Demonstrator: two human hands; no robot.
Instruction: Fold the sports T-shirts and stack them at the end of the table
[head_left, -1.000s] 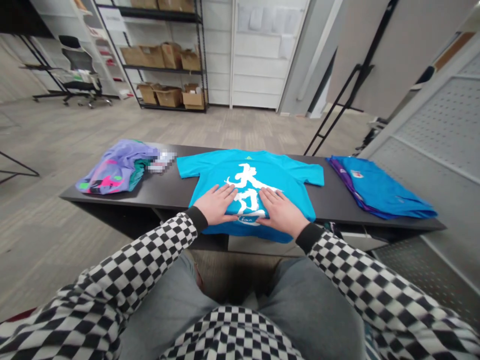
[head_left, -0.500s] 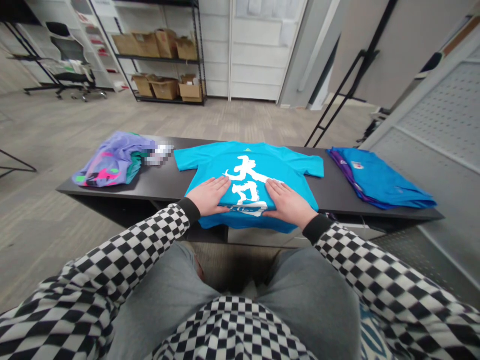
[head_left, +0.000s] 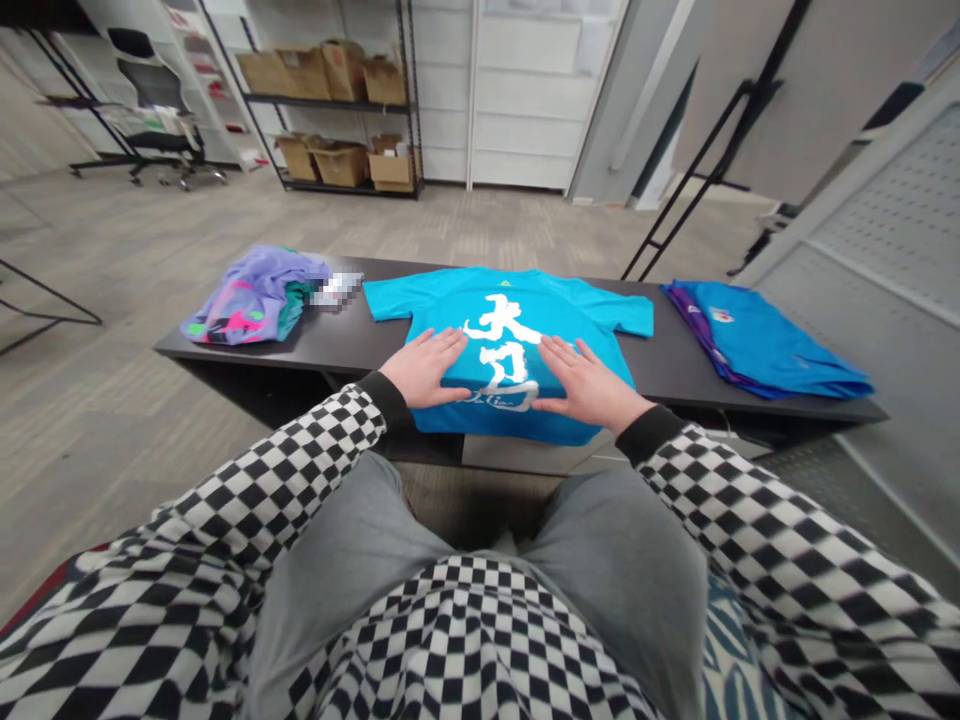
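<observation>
Cyan short-sleeved T-shirt [head_left: 525, 310], white brush-style lettering down its middle; lying flat with sleeves spread, midway along the dark table [head_left: 352, 345], its lower part at the near edge, either folded or overhanging, cannot tell which; a straight crease crosses it below the lettering; left hand [head_left: 424, 368]: open, palm down, fingers spread, resting on the shirt's lower left, grasping nothing; right hand [head_left: 589, 375]: equally open and flat on the lower right, no cloth pinched; the hands lie apart, either side of the lettering, apparently placed to press the cloth smooth along that crease; black-cuffed checkered sleeves [head_left: 225, 500] lead back from both wrists; lilac garment [head_left: 251, 305] with pink and green print: bunched loosely at the table's left end, just beside a pixelated patch [head_left: 337, 290]; blue garment [head_left: 765, 340] with purple trim: folded in a stack at the right end, perhaps set aside there; behind, metal shelving [head_left: 330, 100] holding cardboard boxes; office chair [head_left: 154, 100] beyond, far left.
</observation>
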